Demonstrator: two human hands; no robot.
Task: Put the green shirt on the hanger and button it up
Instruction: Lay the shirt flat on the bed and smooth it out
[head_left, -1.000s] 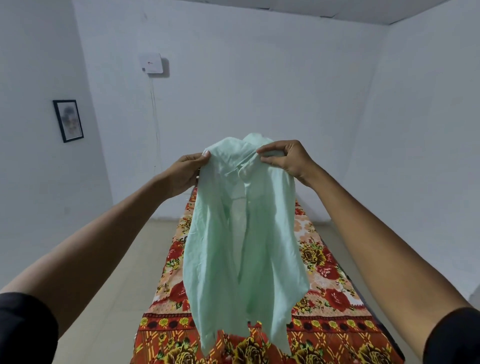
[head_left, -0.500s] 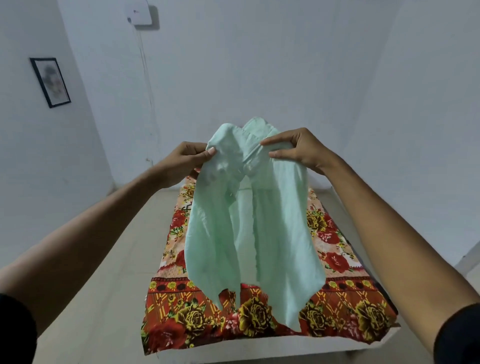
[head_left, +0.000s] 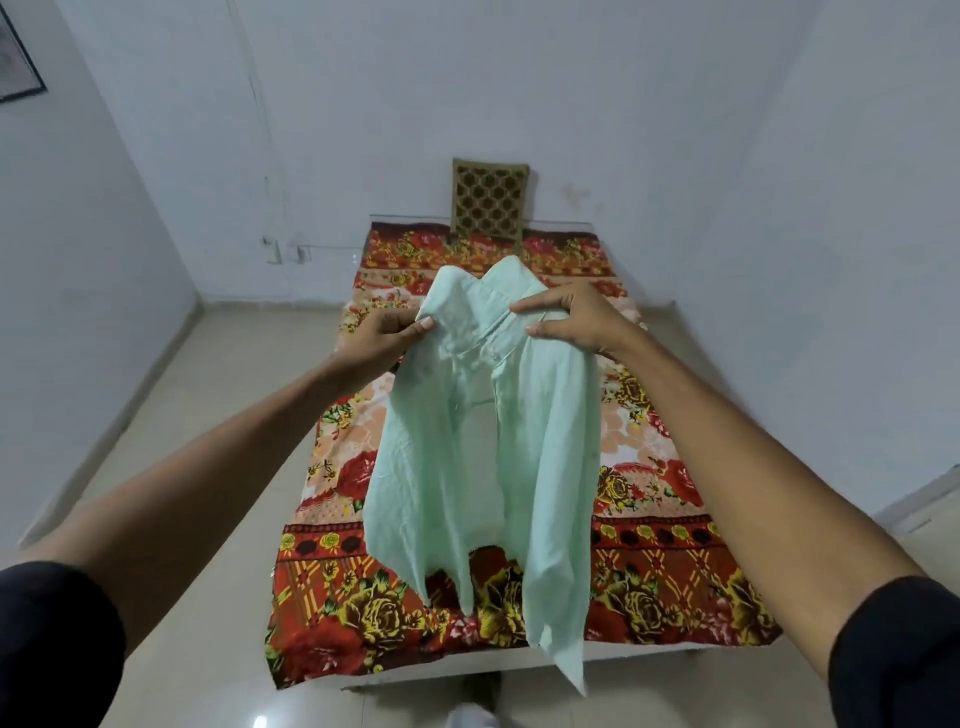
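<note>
Left hand: the left hand (head_left: 387, 335) pinches the collar edge of the pale mint-green cotton shirt (head_left: 483, 457), thumb pressed on the cloth.
Shirt: it hangs in the air between both hands, front open and unbuttoned, its hem dangling above the near end of the bed with the red and orange floral cover (head_left: 670, 561).
Right hand: the right hand (head_left: 576, 319) grips the other side of the collar, fingers closed over the fold.
Far end: a brown lattice-patterned cushion (head_left: 488, 200) leans upright against the wall.
Hanger: none is visible; it may be hidden inside the shirt, I cannot tell.
Risk: thin, limp cloth could slip from a shallow pinch, and the plackets may twist, so buttons could meet the wrong holes.
</note>
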